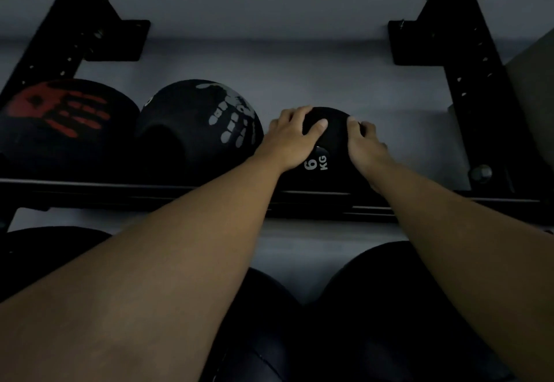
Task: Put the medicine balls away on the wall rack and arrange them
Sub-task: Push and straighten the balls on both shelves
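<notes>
A small black medicine ball marked "6 KG" sits on the black rail of the wall rack, right of centre. My left hand grips its left side, thumb lying across the top. My right hand grips its right side, fingers curled over the ball. To its left on the same rail rest a bigger black ball with grey handprints and a black ball with a red handprint.
Black perforated uprights stand at the left and right against a grey wall. Below the rail, more dark balls lie on a lower level. A gap on the rail lies between the 6 kg ball and the right upright.
</notes>
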Tool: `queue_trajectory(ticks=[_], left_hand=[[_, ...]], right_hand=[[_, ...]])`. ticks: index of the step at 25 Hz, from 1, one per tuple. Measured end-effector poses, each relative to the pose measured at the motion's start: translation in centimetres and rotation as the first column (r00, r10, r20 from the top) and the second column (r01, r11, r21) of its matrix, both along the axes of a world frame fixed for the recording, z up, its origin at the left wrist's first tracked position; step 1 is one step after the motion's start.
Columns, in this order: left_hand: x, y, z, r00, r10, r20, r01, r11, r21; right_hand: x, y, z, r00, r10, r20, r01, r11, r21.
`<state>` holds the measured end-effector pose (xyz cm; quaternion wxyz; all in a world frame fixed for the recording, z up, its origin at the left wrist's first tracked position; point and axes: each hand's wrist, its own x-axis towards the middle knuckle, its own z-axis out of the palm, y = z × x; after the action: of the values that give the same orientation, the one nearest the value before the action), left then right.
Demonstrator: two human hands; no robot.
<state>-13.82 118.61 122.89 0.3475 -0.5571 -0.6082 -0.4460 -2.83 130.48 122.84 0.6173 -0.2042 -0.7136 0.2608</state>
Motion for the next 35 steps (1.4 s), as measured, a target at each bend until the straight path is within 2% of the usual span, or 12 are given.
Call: queue_trajectory(ticks=[6,10,12,14,16,19,22,25,28,30,33,35], left_hand=[[-2.8,0.5,-1.1,0.998,-0.004,-0.060,0.010,0.996,0.090],[-2.7,0.9,-1.3,0.998,-0.049,-0.037,0.052,0.994,0.099],[-2.7,0.5,-1.2,0.999,-0.037,-0.031,0.039,0.997,0.069],[-3.0,-0.6,-0.8,0.997,0.037,-0.068,-0.037,0.999,-0.009],[-3.6,-2.6,-0.2,0.981,0.133,-0.145,-0.137,0.990,-0.020],[-6.3,-7.2,0.8,0.937,0.293,-0.189,-0.252,0.944,0.212],[-10.6,-12.3,1.7,0.918,0.396,-0.036,-0.357,0.861,0.363],[-15.7,-16.3,1.8,0.938,0.306,0.160,-0.343,0.880,0.328],[-20.5,-18.0,2.2,0.962,0.212,0.173,-0.238,0.960,0.148],[-21.4,-16.9,1.8,0.974,0.091,0.207,-0.115,0.987,0.110],[-20.1,-14.5,0.6,0.959,-0.132,0.252,0.055,0.956,0.289],[-19.9,-13.7,0.2,0.955,-0.172,0.242,0.077,0.930,0.358]], right_hand=[[-2.5,-0.2,0.1,0.992,-0.073,-0.099,0.079,0.995,0.053],[-2.0,0.3,0.1,0.995,-0.089,-0.049,0.093,0.991,0.095],[-1.3,0.3,0.3,0.994,-0.105,0.024,0.102,0.987,0.121],[-0.5,0.1,0.8,0.978,-0.165,0.125,0.145,0.978,0.151],[-0.1,-1.4,1.5,0.944,-0.297,0.144,0.257,0.935,0.243],[-2.6,-6.9,3.2,0.935,-0.348,0.072,0.283,0.851,0.443],[-8.2,-13.5,4.7,0.957,-0.273,0.101,0.175,0.819,0.547],[-14.1,-18.7,5.1,0.949,-0.279,0.149,0.135,0.782,0.609],[-19.2,-21.3,4.7,0.896,-0.411,0.170,0.220,0.742,0.634],[-20.9,-21.2,4.0,0.842,-0.521,0.141,0.315,0.687,0.654],[-21.0,-19.9,3.4,0.839,-0.540,0.063,0.369,0.652,0.662],[-20.8,-19.5,3.4,0.849,-0.526,0.046,0.372,0.659,0.654]])
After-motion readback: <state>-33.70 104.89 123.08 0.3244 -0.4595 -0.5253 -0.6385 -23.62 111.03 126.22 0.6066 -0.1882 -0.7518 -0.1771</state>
